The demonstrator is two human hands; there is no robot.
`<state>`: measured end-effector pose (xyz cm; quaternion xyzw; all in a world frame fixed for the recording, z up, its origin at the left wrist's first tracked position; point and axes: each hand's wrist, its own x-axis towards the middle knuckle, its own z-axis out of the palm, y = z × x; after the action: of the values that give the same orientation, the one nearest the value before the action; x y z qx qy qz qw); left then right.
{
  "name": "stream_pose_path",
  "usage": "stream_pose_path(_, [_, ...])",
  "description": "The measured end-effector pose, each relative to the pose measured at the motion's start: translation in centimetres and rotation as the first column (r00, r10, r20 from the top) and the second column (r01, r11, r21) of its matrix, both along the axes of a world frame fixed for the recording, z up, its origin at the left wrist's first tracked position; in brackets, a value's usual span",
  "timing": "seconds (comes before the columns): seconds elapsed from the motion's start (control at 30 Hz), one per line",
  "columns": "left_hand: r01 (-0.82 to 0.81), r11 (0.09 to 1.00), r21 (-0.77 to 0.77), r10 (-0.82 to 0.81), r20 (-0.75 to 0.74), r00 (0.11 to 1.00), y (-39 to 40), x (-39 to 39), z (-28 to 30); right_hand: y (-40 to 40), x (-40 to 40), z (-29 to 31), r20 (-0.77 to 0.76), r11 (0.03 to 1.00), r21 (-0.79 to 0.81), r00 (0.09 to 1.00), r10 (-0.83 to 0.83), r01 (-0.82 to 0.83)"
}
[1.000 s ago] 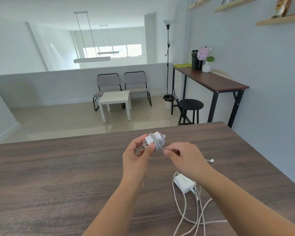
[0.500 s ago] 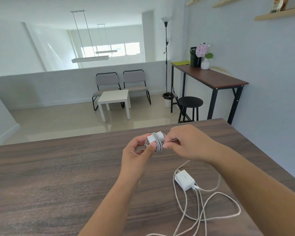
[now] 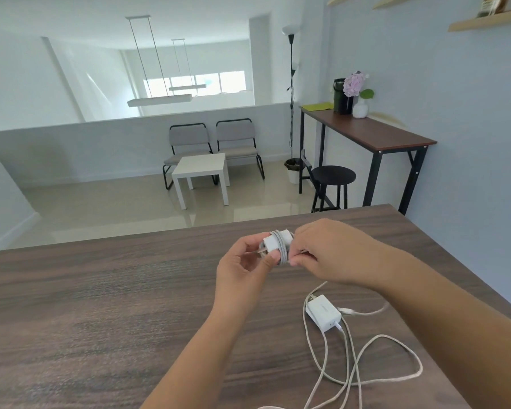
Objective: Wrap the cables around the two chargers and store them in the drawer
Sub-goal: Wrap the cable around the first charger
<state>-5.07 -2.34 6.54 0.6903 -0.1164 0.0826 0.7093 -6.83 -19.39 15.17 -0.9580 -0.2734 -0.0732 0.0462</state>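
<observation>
The left hand [image 3: 242, 270] grips the first charger [image 3: 273, 242] between thumb and curled fingers, holding it up above the tabletop [image 3: 101, 305] with its prongs pointing toward the left. Its cable [image 3: 283, 249] is already wound in several turns across the body. Just to the right, touching the bundle, the right hand [image 3: 328, 252] pinches what looks like the cable's tail against the coils; the fingertips themselves are partly hidden, so I cannot tell exactly how the end sits. Below the right hand and nearer the person, the second charger [image 3: 323, 312] lies flat on the tabletop, its long axis running diagonally, with its loose cable [image 3: 375, 361] sprawled in loops toward the person. The right hand is the nearer one to it. Count: two chargers, two cables, one wrapped, one not. No drawer is in view.
</observation>
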Motion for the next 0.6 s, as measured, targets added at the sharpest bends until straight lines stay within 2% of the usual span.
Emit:
stream_pose_path(0.1, [0.015,0.984,0.175,-0.024,0.053,0.998,0.2,0.0,-0.3,0.0,-0.3,1.6,-0.027,0.996,-0.093,1.000,-0.009,0.006])
stream_pose_path(0.23, [0.138,0.972,0.191,-0.147,0.034,0.989,0.5,-0.3,0.4,-0.6,0.1,3.1,-0.044,0.999,-0.041,0.999,0.002,-0.004])
stream_pose_path(0.4, [0.266,0.952,0.151,-0.272,0.023,0.962,2.1,-0.4,1.6,-1.6,1.3,2.5,-0.218,0.956,0.293,0.974,0.067,0.000])
stream_pose_path(0.5, [0.309,0.945,0.107,-0.314,0.040,0.948,2.4,-0.8,2.1,-1.8,1.7,1.7,-0.355,0.852,0.520,0.923,0.151,0.060])
stream_pose_path(0.6, [0.338,0.938,0.074,-0.343,0.057,0.938,2.6,-0.9,2.3,-1.9,1.9,0.8,-0.427,0.759,0.644,0.869,0.252,0.096])
